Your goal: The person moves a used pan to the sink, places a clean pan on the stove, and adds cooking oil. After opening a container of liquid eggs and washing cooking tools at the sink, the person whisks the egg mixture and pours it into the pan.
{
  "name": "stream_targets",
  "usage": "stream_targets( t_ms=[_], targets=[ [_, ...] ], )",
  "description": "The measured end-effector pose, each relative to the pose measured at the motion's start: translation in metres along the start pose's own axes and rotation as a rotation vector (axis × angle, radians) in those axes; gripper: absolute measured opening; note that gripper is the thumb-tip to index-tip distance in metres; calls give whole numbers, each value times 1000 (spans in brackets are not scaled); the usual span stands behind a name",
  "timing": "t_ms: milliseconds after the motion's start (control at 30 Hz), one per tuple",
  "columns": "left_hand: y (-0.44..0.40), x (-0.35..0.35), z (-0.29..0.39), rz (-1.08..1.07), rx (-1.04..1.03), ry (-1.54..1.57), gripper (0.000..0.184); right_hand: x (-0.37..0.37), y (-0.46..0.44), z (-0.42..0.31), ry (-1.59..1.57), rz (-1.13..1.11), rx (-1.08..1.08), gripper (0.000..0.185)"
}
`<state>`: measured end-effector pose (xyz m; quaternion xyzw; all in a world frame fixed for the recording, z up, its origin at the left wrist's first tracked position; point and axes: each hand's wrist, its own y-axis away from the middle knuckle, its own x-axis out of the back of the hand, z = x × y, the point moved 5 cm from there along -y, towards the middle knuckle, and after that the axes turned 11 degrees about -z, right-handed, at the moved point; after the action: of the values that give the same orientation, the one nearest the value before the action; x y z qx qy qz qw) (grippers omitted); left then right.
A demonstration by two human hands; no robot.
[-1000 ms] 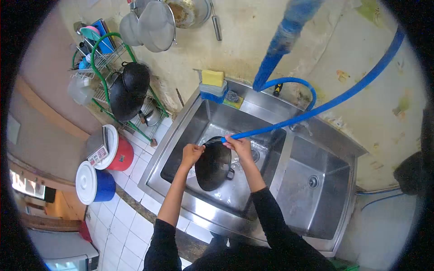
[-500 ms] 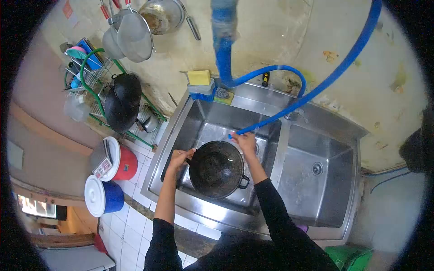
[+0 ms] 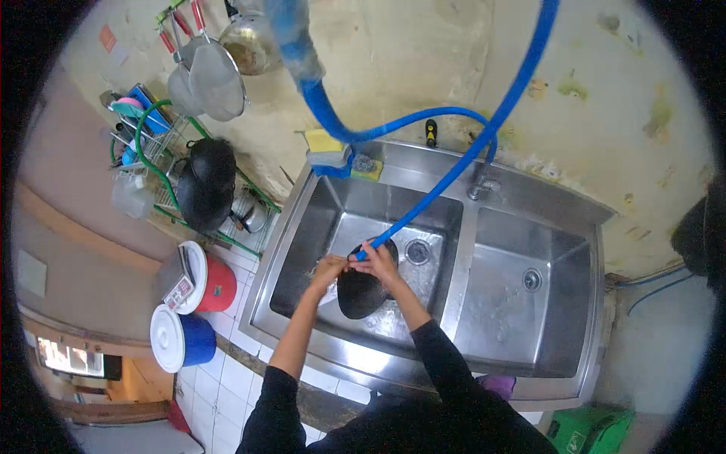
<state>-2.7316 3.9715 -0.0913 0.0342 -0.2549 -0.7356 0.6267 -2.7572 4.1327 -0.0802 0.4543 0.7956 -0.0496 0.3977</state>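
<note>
Over the left basin of the steel sink [image 3: 442,303], a black wok [image 3: 361,293] is tipped steeply, with its dark curved side in view. My left hand [image 3: 328,274] is closed at the wok's upper left edge, where a handle is probably gripped but hidden by the fingers. Wrapped round the end of a blue hose [image 3: 423,200], my right hand [image 3: 378,266] sits close beside the left, against the upper part of the wok. The hose's mouth points down to the left, and whether water flows from it is hard to make out.
A steel tap [image 3: 484,188] stands behind the basins. Sponges and a scourer [image 3: 364,165] sit on the back left rim. To the left are a dish rack [image 3: 162,166] with dark pans, a red bucket [image 3: 219,284] and a blue bucket [image 3: 198,339]. Strainers [image 3: 215,79] hang on the wall.
The wok has turned from facing up to a steep tilt. My right hand has brought the hose end down and left, near my left hand.
</note>
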Motion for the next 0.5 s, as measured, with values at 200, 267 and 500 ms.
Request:
stream_targets(
  t_ms=[200, 267, 500],
  targets=[
    [1, -44, 15, 341, -345, -82, 11, 15, 6, -1, 338, -133, 329, 24],
    [-4, -42, 17, 377, -379, -295, 20, 11, 1, -1, 388, -135, 349, 20],
    [-28, -47, 0, 197, -461, 135, 17, -2, 3, -6, 816, 64, 540, 19]
  ],
)
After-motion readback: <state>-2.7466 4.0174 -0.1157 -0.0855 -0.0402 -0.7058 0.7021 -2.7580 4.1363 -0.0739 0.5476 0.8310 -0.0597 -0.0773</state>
